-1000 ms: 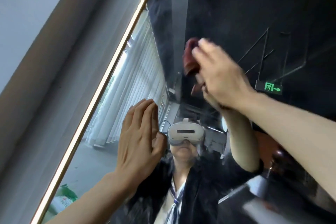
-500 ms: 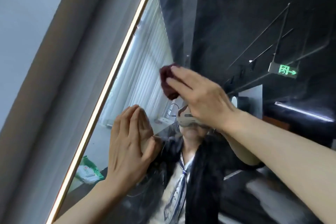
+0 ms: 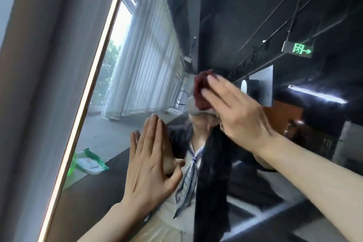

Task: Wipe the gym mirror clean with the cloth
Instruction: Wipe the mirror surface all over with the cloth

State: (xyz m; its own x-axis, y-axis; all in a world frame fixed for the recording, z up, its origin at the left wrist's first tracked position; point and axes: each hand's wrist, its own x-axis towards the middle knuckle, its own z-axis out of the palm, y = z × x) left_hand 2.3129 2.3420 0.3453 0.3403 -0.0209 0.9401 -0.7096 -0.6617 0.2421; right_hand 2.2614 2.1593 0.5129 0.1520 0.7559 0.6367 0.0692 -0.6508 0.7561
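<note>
Right hand (image 3: 238,116) is up on the mirror (image 3: 245,15), fingers laid fairly straight over a bunched dark red cloth (image 3: 202,92), pressing it flat against the glass; the cloth sits near the middle of the view, its crumpled upper edge poking out above and left of the fingertips; how much of it is tucked beneath the palm I can't tell, the hand covers it. Left hand (image 3: 149,165) is lower and to the left, well apart from the right; palm flat on the glass, fingers straight and close together, pointing up, thumb spread to the right; it holds nothing, just rests there. Both bare forearms reach in from the bottom and right edges.

The mirror's gold frame (image 3: 92,92) runs in a steep diagonal down the left side, with a grey wall (image 3: 39,65) beyond it; the whole view is tilted. In the reflection: long pale blinds (image 3: 145,61) along bright windows on the left; a dark ceiling with thin hanging rods; a green exit sign (image 3: 297,50) glowing upper right; a green and white packet (image 3: 90,161) lying on a ledge low on the left, just beside the frame; the person's own reflection directly behind the two hands, in a dark top with a striped tie.
</note>
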